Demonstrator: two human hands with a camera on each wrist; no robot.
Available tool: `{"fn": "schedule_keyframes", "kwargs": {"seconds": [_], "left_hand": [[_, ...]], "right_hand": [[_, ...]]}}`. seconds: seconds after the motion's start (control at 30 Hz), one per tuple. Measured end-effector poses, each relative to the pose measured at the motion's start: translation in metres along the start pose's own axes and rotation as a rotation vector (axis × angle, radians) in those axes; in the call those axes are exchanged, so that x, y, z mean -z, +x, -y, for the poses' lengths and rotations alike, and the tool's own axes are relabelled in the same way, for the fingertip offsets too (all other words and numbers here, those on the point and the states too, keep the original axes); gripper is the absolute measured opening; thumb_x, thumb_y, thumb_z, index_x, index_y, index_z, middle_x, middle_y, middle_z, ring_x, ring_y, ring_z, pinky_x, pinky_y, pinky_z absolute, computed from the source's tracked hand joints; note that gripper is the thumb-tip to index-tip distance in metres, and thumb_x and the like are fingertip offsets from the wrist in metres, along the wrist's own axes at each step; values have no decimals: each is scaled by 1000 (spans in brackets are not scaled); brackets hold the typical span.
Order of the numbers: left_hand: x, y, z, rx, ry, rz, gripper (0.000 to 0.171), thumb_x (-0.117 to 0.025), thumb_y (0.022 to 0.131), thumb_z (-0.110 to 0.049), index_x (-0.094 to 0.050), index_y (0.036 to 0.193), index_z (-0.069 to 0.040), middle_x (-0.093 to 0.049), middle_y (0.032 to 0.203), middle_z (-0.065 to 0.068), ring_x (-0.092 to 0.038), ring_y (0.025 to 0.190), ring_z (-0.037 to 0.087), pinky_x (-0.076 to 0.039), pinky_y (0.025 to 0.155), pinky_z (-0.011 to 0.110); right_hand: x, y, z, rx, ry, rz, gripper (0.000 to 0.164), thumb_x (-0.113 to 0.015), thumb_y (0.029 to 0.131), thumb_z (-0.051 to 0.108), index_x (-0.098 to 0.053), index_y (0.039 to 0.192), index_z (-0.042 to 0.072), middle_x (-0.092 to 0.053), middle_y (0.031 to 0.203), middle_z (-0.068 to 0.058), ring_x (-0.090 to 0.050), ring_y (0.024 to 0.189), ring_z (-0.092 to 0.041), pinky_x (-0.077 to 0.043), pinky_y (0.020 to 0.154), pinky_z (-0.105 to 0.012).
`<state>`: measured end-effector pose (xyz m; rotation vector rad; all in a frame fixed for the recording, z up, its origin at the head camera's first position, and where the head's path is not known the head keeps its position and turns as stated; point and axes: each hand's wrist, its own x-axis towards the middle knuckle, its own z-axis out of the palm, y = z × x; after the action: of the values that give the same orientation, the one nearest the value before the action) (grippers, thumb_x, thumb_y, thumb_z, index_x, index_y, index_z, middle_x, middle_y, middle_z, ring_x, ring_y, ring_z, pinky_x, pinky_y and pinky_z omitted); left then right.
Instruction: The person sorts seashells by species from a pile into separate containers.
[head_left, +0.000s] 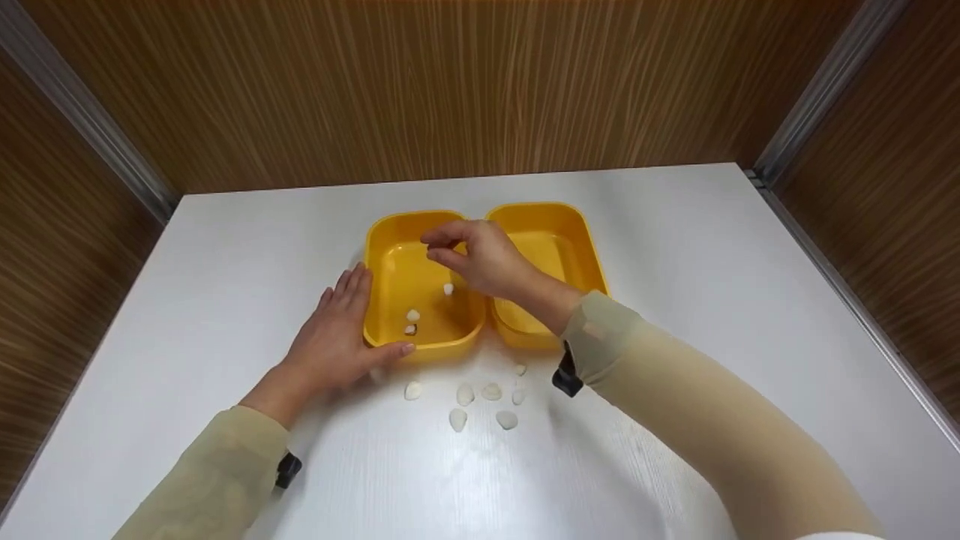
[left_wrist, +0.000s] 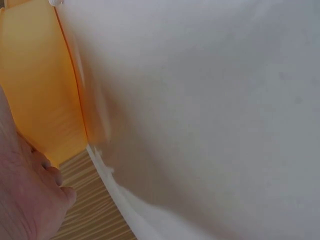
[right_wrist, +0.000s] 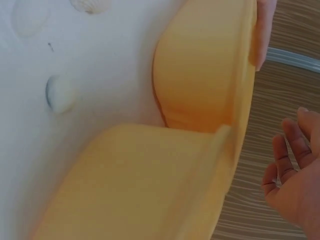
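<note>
Two yellow plastic trays stand side by side: the left tray (head_left: 420, 349) and the right tray (head_left: 596, 255). My left hand (head_left: 337, 330) rests against the left tray's near left corner, fingers extended along its side and thumb at the front rim. Over the left tray's right part hovers my right hand (head_left: 480, 255), its fingers loosely bent with a gap to the thumb. In the right wrist view, nothing shows in the right hand (right_wrist: 297, 175). Inside the left tray lie a small white shell (head_left: 448, 289) below that hand and two more near the front.
Several pale shells lie on the white table in front of the trays, among them a ribbed shell (right_wrist: 91, 5) and a smooth shell (right_wrist: 61, 94). Wood-grain panels (head_left: 450, 90) enclose the table (head_left: 675, 225) at the back and sides.
</note>
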<state>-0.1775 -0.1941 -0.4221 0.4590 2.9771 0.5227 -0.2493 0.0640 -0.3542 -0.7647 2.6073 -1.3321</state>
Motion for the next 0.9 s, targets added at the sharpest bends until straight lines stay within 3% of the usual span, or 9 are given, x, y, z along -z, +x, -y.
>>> {"fn": "schedule_keyframes", "kwargs": {"seconds": [0.33,0.57,0.73,0.9], "left_hand": [[0,0,0,-4,-4,-4,127,-62,91,-78,0,169,0,-2,177,18,-1,164,35,-3,131,55],[0,0,0,0,3,-4,128,-60,90,-81,0,169,0,-2,177,18,-2,164,36,-4,131,55],[0,-1,0,0,-2,-5,128,-60,90,-81,0,169,0,-3,177,18,-2,164,36,-4,130,56],[0,0,-1,7,-7,-3,128,-62,90,-80,1,169,-1,-2,178,17,-2,164,35,-3,131,55]], "right_hand": [[34,-53,7,261,-88,-17,26,-75,102,15,-77,127,8,-78,121,-2,-70,110,-18,-54,93,-40],[40,-101,-6,395,-98,10,31,-79,96,7,-76,127,2,-77,122,-6,-73,109,-22,-59,92,-42],[35,-127,-20,433,-27,43,32,-80,94,1,-76,126,3,-78,118,-7,-75,96,-20,-63,84,-35],[24,-149,-41,402,-7,95,32,-82,92,3,-76,124,4,-78,116,-6,-72,84,-15,-63,76,-33]]}}
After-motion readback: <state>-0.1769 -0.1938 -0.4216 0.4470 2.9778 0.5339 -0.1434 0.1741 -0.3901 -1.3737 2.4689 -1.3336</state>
